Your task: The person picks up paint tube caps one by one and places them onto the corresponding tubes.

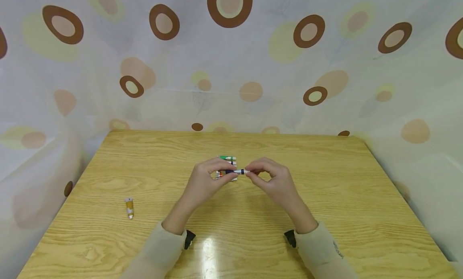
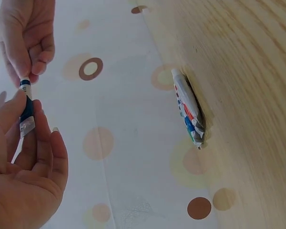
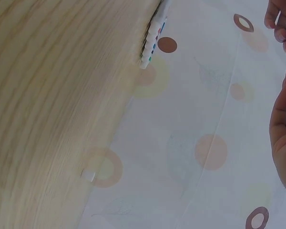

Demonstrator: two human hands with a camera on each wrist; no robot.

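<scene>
A small dark blue and white paint tube is held level above the table between both hands. My left hand pinches its dark blue body between thumb and fingers; the flat crimped end shows in the left wrist view beneath the blue part. Fingertips of my right hand pinch the white tip, hiding whether the cap is on. Below and behind the left hand lies a row of several paint tubes, a green one farthest back. The right wrist view catches the hands only at its edge.
A yellow-ochre paint tube lies apart at the left of the wooden table. A small white piece appears on the tabletop in the right wrist view. Behind the table hangs a white patterned cloth.
</scene>
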